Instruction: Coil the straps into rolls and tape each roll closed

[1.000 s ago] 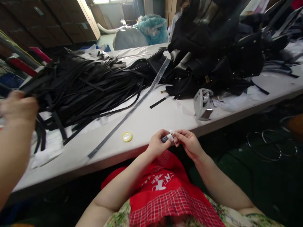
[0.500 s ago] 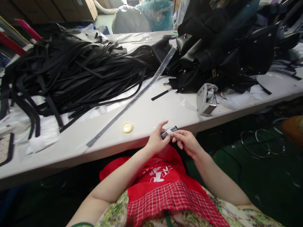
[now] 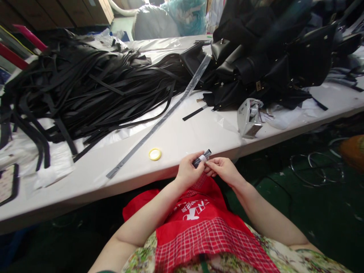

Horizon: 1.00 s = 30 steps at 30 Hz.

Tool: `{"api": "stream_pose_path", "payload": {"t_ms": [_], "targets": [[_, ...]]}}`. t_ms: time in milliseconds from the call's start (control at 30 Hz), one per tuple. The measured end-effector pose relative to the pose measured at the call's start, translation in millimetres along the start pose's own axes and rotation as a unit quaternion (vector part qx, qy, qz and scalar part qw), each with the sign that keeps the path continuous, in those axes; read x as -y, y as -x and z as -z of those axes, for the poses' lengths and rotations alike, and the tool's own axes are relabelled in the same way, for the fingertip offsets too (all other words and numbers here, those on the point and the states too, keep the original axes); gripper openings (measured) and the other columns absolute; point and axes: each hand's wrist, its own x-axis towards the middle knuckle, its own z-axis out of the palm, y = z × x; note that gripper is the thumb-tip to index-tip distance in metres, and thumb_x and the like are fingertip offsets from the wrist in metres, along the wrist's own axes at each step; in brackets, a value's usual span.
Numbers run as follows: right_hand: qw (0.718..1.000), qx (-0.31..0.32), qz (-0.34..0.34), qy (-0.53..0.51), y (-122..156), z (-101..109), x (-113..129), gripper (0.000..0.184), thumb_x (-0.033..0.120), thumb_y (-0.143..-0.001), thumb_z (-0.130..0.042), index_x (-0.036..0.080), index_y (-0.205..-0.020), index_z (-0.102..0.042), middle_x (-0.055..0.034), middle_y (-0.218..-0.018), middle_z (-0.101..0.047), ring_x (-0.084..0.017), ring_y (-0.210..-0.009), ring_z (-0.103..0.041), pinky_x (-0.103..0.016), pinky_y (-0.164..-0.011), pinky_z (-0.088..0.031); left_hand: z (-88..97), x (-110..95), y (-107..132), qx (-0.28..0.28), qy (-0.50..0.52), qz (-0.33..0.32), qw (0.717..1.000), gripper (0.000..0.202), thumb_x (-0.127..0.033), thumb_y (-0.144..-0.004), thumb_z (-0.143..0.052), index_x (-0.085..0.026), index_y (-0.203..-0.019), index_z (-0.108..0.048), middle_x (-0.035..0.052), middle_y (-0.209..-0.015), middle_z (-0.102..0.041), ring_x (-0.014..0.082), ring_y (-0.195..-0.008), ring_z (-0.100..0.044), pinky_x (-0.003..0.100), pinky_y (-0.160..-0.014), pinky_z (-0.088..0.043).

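Note:
Over the table's front edge, my left hand is closed round a small dark roll, which looks like a rolled-up strip with a pale band about its middle. The fingers of my right hand pinch at that pale band, close against my left thumb. Whether the band is tape or paper is too small to tell. A yellow-rimmed round disc lies on the table to the left of my hands. Beyond it a long grey strip stretches diagonally across the white tabletop.
A heap of black straps covers the table's left side. Black bags are piled at the back right. A grey tape dispenser stands near the front edge, with a short black strip to its left. A phone-like object lies far left.
My left forefinger, raised before, has come down onto the roll. The roll now tilts up more, and my right fingers have shifted slightly at the band.

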Motion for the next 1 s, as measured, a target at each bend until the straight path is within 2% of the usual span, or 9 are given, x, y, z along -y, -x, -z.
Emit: {"api": "stream_pose_path", "payload": {"t_ms": [100,233,400,467,533,633,733,867,1000], "targets": [[1.000,0.004,0.011,-0.006,0,-6,-3,0.049,0.062,-0.065,-0.075,0.013,-0.069,-0.072,-0.0070,-0.060,-0.071,-0.014,-0.049,-0.065,-0.020,-0.045,-0.048,2.0,-7,0,0.000,0.067,0.017,0.998,0.036,-0.027,-0.078,-0.066,-0.014,-0.111,-0.070,0.0097,-0.108,-0.073,0.0230,-0.098,-0.067,0.034,-0.091,-0.051],[0.997,-0.035,0.071,0.005,-3,-12,-13,0.052,0.066,-0.069,-0.070,0.015,-0.057,-0.070,-0.0066,-0.050,-0.066,-0.016,-0.041,-0.059,-0.026,-0.042,-0.048,-1.1,-14,-3,0.039,0.232,0.125,0.964,0.050,-0.043,-0.075,-0.072,-0.011,-0.113,-0.068,0.0053,-0.079,-0.072,0.0139,-0.064,-0.061,0.025,-0.061,-0.049],[0.952,-0.122,0.196,0.201,-5,-5,-23,0.050,0.056,-0.078,-0.067,0.018,-0.046,-0.063,-0.0040,-0.046,-0.060,-0.015,-0.042,-0.053,-0.027,-0.045,-0.042,-0.1,-11,-6,0.058,0.373,0.178,0.909,0.058,-0.050,-0.069,-0.077,-0.010,-0.110,-0.068,0.0076,-0.081,-0.071,0.0123,-0.063,-0.059,0.026,-0.063,-0.048],[0.938,-0.099,0.201,0.263,-4,2,-22,0.042,0.051,-0.078,-0.068,0.018,-0.053,-0.066,-0.0032,-0.052,-0.062,-0.016,-0.048,-0.056,-0.027,-0.049,-0.044,5.7,-6,-4,0.047,0.335,0.185,0.923,0.058,-0.053,-0.068,-0.077,-0.010,-0.106,-0.070,0.0070,-0.075,-0.070,0.0116,-0.059,-0.056,0.024,-0.058,-0.045],[0.941,-0.077,0.195,0.266,-4,7,-21,0.029,0.044,-0.072,-0.075,0.018,-0.085,-0.073,-0.0045,-0.074,-0.071,-0.019,-0.061,-0.063,-0.028,-0.056,-0.049,10.9,1,2,0.035,0.281,0.188,0.941,0.059,-0.057,-0.067,-0.076,-0.009,-0.099,-0.072,0.0054,-0.068,-0.068,0.0106,-0.053,-0.053,0.022,-0.053,-0.040],[0.950,0.008,0.211,0.229,-6,7,-23,0.077,0.034,-0.063,-0.081,0.021,-0.133,-0.054,-0.0103,-0.116,-0.068,-0.025,-0.088,-0.068,-0.034,-0.073,-0.056,12.6,12,10,0.075,0.259,0.177,0.947,0.058,-0.062,-0.068,-0.073,-0.008,-0.090,-0.074,0.0062,-0.067,-0.068,0.0121,-0.055,-0.054,0.023,-0.053,-0.041],[0.944,0.126,0.207,0.224,-17,3,-23,0.049,0.031,-0.071,-0.072,0.019,-0.118,-0.065,-0.0098,-0.108,-0.070,-0.028,-0.095,-0.067,-0.039,-0.085,-0.054,21.2,19,10,0.095,0.205,0.122,0.967,0.050,-0.058,-0.076,-0.067,-0.012,-0.093,-0.075,0.0097,-0.082,-0.073,0.0188,-0.071,-0.063,0.028,-0.067,-0.049],[0.949,0.023,0.192,0.247,-62,13,7,0.027,0.036,-0.074,-0.065,0.017,-0.092,-0.070,-0.0071,-0.084,-0.073,-0.026,-0.081,-0.068,-0.035,-0.073,-0.055,83.4,28,-7,-0.088,-0.083,0.025,0.992,0.039,-0.041,-0.088,-0.055,-0.018,-0.116,-0.066,0.0113,-0.110,-0.070,0.0235,-0.098,-0.064,0.034,-0.091,-0.048],[0.937,-0.163,0.151,0.270,-127,51,76,0.036,0.042,-0.075,-0.063,0.012,-0.093,-0.068,-0.0089,-0.078,-0.071,-0.021,-0.066,-0.066,-0.027,-0.052,-0.050,175.6,48,-20,-0.139,-0.455,0.147,0.867,0.030,-0.026,-0.086,-0.050,-0.013,-0.109,-0.065,0.0157,-0.119,-0.065,0.0284,-0.117,-0.057,0.039,-0.102,-0.041]]}}
